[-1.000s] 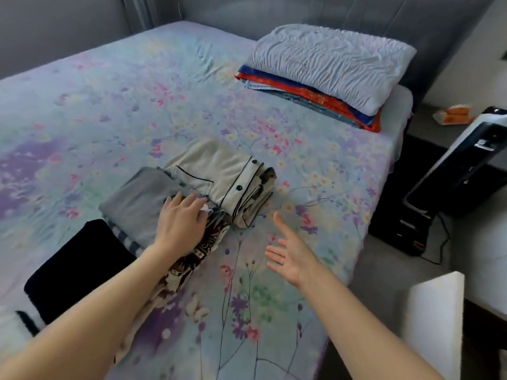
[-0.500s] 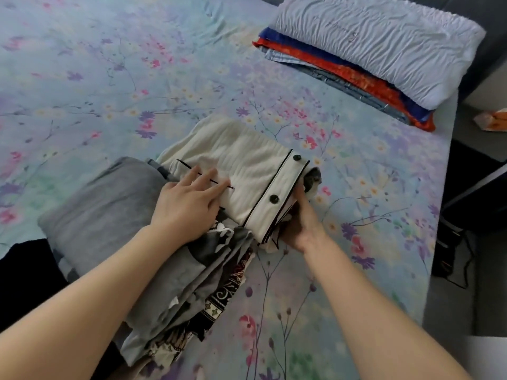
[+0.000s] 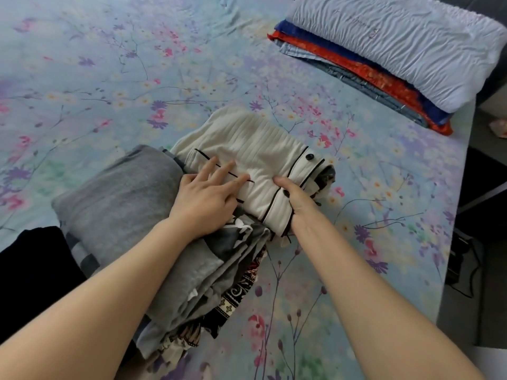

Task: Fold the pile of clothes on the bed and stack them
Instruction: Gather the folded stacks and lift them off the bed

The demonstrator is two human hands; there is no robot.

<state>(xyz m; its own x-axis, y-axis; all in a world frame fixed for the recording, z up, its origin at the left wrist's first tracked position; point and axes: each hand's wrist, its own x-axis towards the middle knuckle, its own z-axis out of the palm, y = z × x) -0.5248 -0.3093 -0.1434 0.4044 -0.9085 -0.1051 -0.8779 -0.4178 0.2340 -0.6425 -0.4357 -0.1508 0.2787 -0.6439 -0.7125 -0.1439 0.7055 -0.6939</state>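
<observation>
Our right hand point(image 3: 299, 198) now pinches the buttoned edge of the cream shirt point(image 3: 247, 141), thumb shifted on top. Our left hand point(image 3: 203, 201) lies flat beside that thumb, fingers point(image 3: 238, 182) spread.

Our left forearm point(image 3: 104, 292) and right forearm point(image 3: 365, 292) stretch forward, bare. Our left hand point(image 3: 205, 201) lies palm down, fingers straight and spread, on the cream ribbed folded garment with black piping point(image 3: 255, 149). Our right hand point(image 3: 300, 200) pinches its buttoned edge, thumb on top.
</observation>
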